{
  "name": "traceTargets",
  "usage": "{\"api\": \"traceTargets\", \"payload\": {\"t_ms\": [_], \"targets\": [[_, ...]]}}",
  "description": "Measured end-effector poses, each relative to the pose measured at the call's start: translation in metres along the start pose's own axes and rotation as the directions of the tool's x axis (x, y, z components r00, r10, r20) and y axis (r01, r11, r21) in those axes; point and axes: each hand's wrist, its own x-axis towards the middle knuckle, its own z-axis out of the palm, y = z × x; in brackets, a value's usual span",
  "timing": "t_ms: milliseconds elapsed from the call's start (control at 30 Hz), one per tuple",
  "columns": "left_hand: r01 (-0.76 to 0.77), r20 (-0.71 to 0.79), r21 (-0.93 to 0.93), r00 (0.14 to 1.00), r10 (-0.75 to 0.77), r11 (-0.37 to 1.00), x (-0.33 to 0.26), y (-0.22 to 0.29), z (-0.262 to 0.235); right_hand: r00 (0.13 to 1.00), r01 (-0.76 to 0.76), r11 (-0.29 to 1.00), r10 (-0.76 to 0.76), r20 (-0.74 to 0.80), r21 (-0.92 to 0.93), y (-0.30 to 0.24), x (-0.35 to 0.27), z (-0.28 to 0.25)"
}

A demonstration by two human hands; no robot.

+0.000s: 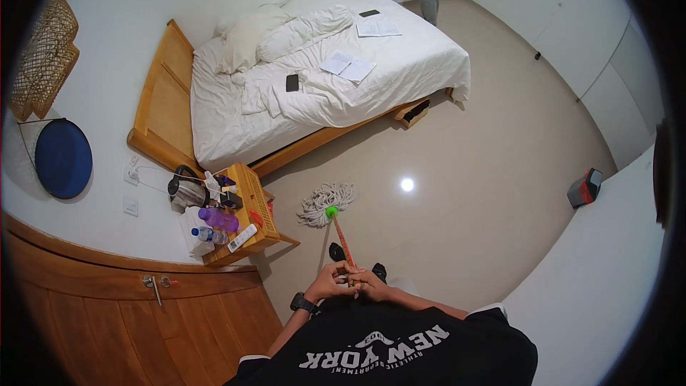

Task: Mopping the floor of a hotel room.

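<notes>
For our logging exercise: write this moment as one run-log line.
left hand: on mop handle | right hand: on handle | mop head: on floor | nightstand: left

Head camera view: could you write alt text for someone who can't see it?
Both hands, left hand and right hand, grip an orange mop handle, its white string head resting on a beige floor near a wooden bed and nightstand.

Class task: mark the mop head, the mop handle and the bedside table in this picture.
mop head (326,203), head view, on the middle of the white strings.
mop handle (343,239), head view, on the orange shaft.
bedside table (251,193), head view, on its bare wooden top.
</notes>
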Motion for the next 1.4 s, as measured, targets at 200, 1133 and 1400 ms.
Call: {"api": "traceTargets", "payload": {"t_ms": [200, 1133, 1400], "targets": [[0.091, -0.125, 0.155, 0.990, -0.072, 0.984, 0.020, -0.068, -0.032, 0.926, -0.302, 0.945, 0.322, -0.198, 0.123, 0.050, 0.023, 0.016], [-0.127, -0.155, 0.448, 0.964, 0.217, 0.885, -0.001, -0.010, 0.018, 0.986, 0.161, 0.844, -0.115, 0.121, -0.511, -0.007, 0.016, 0.010], [-0.039, -0.288, 0.376, 0.945, 0.157, 0.926, 0.040, -0.067, -0.022, 0.987, -0.013, 0.717, 0.119, 0.104, -0.697, 0.035, 0.037, -0.006]]}}
